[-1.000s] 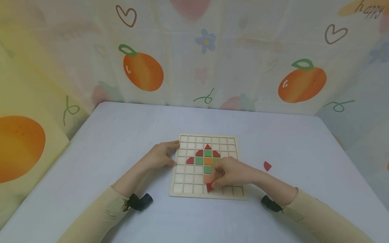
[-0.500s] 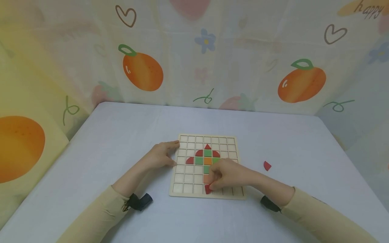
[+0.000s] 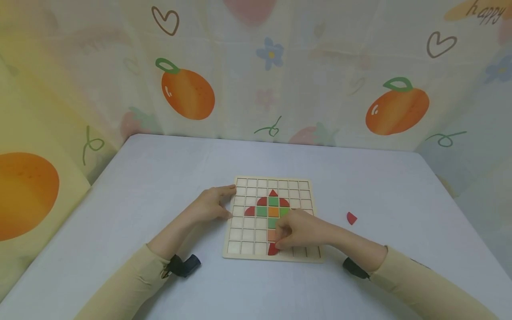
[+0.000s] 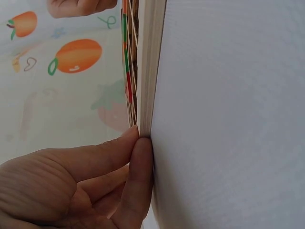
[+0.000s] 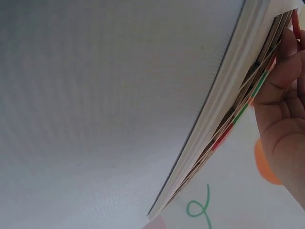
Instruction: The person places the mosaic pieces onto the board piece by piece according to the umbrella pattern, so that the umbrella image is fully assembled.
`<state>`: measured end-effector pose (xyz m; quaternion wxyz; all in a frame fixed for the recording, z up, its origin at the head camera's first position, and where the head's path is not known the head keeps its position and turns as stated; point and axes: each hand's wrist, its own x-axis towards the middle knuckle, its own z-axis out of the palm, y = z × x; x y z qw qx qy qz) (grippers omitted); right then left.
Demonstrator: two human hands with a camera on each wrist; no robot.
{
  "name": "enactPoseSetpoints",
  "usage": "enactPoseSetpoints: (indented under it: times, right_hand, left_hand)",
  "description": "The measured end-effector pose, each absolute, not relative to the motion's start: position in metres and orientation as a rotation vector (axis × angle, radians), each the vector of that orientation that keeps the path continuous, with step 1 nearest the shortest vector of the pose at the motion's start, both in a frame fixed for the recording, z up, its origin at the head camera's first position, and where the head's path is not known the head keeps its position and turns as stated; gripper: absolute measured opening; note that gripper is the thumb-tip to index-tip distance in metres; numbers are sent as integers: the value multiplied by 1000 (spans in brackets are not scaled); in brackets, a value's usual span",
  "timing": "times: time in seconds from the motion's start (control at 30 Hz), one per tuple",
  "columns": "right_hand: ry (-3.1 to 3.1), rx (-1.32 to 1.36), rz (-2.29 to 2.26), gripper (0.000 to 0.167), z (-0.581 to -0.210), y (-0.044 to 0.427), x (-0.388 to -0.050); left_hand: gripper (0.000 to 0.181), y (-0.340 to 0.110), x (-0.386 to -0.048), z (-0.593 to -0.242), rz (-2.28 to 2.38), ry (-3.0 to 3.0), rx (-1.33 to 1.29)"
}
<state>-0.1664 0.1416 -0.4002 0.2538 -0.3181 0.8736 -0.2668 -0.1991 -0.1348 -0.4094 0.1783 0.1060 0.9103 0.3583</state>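
In the head view, my right hand [image 3: 298, 229] pinches a red quarter-round tile [image 3: 273, 249] between thumb and fingertips, over a bottom-row cell of the wooden grid board [image 3: 242, 258]. The right wrist view shows the same tile [image 5: 296, 24] standing edge-on at the fingertips. My left hand [image 3: 210, 204] touches the board's left edge, thumb and fingers spread apart along it. Green tiles [image 3: 262, 211], an orange tile [image 3: 274, 212], red quarter-rounds [image 3: 250, 211] and a red triangle [image 3: 273, 193] sit in cells. The right hand hides some cells.
Another red quarter-round tile [image 3: 351, 218] lies on the white tablecloth [image 3: 192, 160], right of the board. A printed cloth [image 3: 240, 80] hangs behind the table. Dark wrist devices [image 3: 184, 266] are at both cuffs.
My right hand has shifted slightly left, and the red tile has turned and settled closer into line with the bottom-row cell. My left hand stays at the board's edge.
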Motion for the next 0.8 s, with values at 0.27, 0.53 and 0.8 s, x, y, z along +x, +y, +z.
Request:
enactPoseSetpoints:
  times: [0.27,0.53,0.8]
  right_hand:
    - [2364,-871,-728,13,-400,142,-167]
    - [2365,-886,-724,10,-401,142,-169]
    - [2366,-899,-710,6,-401,143,-169]
  left_hand:
    - [78,-135,-199,-409,1013,2577,313]
    - [78,-135,-199,-409,1000,2584,293]
    - [78,-135,-200,-410,1010,2582,302]
